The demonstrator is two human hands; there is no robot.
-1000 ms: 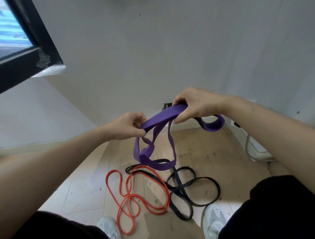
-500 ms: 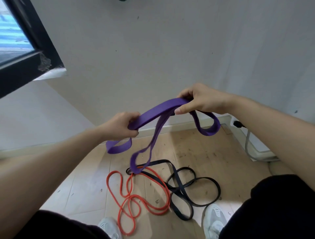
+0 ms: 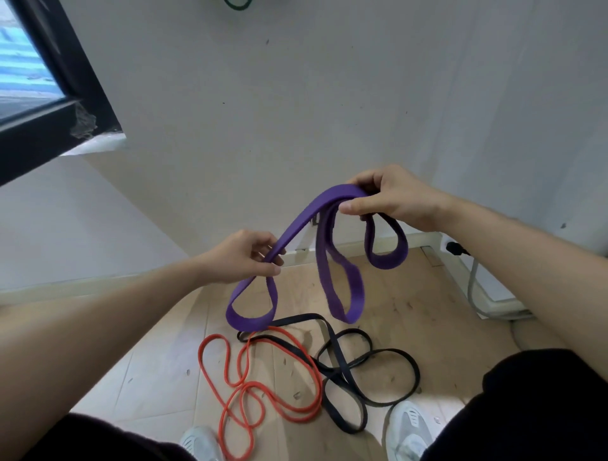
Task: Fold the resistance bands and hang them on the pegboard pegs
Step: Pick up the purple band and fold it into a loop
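Both hands hold a wide purple band [image 3: 302,217] up in the air in front of a pale wall [image 3: 329,98], well above the wooden floor [image 3: 411,316]. The right hand [image 3: 398,200], higher and farther away, pinches the top of the band where several layers come together, with the thumb underneath, the forefinger over the top and the other fingers curled behind. The left hand [image 3: 240,260], lower and to the left, pinches a single stretch of the band between its thumb and curled fingers. Between the hands the band runs as a sloping strap. Three loops hang from it: one below the left hand, a slightly blurred one in the middle, and a shorter one below the right hand. On the floor beneath lie a thin orange band [image 3: 214,335] in loose coils and, to its right, a black band [image 3: 417,373] that tangles over it where they meet. Two pale shoes [image 3: 408,427] show at the near edge. A dark window frame [image 3: 82,82] fills the far left corner, and a dark green loop [image 3: 237,4] shows against the wall at the top edge, cut off by the view.
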